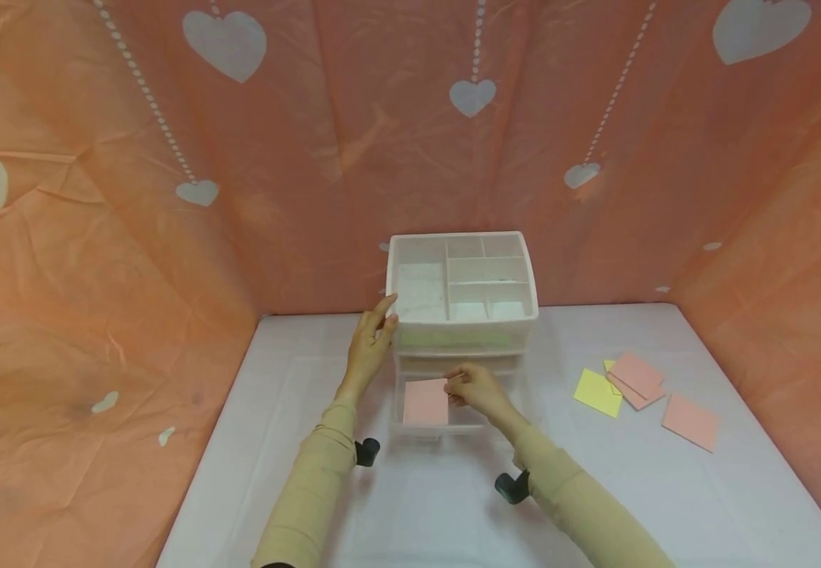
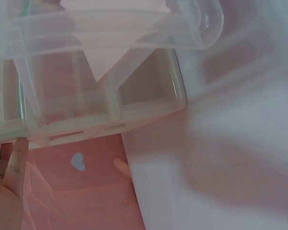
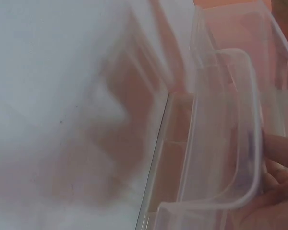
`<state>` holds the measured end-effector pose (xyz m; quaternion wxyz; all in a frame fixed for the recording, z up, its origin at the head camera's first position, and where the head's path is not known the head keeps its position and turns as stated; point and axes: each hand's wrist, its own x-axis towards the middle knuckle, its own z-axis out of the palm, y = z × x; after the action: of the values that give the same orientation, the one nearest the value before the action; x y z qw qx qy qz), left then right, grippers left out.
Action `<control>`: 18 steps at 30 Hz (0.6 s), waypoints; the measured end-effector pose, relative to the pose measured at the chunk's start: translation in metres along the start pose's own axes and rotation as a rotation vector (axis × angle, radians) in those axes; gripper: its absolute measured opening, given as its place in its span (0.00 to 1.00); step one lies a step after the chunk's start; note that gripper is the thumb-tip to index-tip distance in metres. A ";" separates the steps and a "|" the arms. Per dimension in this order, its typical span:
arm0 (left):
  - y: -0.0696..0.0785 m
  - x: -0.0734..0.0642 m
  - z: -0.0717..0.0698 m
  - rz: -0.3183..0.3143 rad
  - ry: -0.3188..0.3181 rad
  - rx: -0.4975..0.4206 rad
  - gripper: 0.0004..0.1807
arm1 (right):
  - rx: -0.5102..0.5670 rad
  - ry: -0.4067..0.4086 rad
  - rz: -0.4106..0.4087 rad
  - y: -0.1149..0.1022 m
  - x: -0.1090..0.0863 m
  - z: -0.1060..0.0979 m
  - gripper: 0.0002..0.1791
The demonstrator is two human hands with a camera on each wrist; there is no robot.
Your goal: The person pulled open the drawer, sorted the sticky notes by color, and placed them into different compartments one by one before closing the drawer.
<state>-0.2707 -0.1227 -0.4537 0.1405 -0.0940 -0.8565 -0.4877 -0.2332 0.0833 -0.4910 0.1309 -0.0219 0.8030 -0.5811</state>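
My right hand point(image 1: 477, 389) pinches the right edge of a pink square paper note point(image 1: 425, 402). The note lies within the outline of a clear drawer point(image 1: 463, 430), pulled out of a white plastic drawer organizer point(image 1: 461, 322). Seen through the drawer's plastic in the left wrist view, the pink note point(image 2: 105, 52) has a corner pointing down. My left hand point(image 1: 367, 347) touches the organizer's left front corner with its fingers extended. In the right wrist view, my right hand point(image 3: 273, 191) is partly behind the drawer wall point(image 3: 252, 143).
Several pink notes point(image 1: 692, 422) and yellow notes point(image 1: 598, 392) lie on the white table point(image 1: 595, 489) to the right. Green shows through the organizer's upper drawer point(image 1: 460, 339). Divided compartments form its top. An orange cloth with hearts point(image 1: 353, 158) encloses the back and sides.
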 end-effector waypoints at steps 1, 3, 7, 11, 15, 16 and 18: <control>0.000 0.000 0.000 0.000 -0.001 0.002 0.22 | 0.001 -0.003 -0.002 0.000 0.000 0.000 0.13; 0.000 0.000 0.000 0.000 -0.001 0.005 0.22 | 0.008 -0.008 -0.007 0.000 -0.001 -0.001 0.13; 0.002 0.000 0.000 0.000 0.001 0.004 0.23 | 0.011 -0.026 -0.017 0.000 -0.002 -0.002 0.14; 0.001 0.000 0.001 -0.004 -0.004 0.001 0.23 | -0.007 -0.042 -0.020 0.002 -0.002 -0.005 0.16; 0.001 -0.001 0.001 -0.008 -0.003 -0.001 0.22 | -0.009 -0.058 -0.026 0.004 -0.002 -0.011 0.17; 0.002 -0.001 0.001 -0.007 0.000 -0.001 0.22 | -0.007 -0.060 -0.025 0.004 -0.003 -0.013 0.17; 0.002 -0.001 0.001 -0.007 0.003 -0.001 0.22 | -0.012 -0.070 -0.028 0.004 -0.003 -0.016 0.17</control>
<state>-0.2691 -0.1210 -0.4535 0.1400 -0.0904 -0.8563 -0.4888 -0.2332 0.1002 -0.4894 0.1505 -0.0544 0.8010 -0.5769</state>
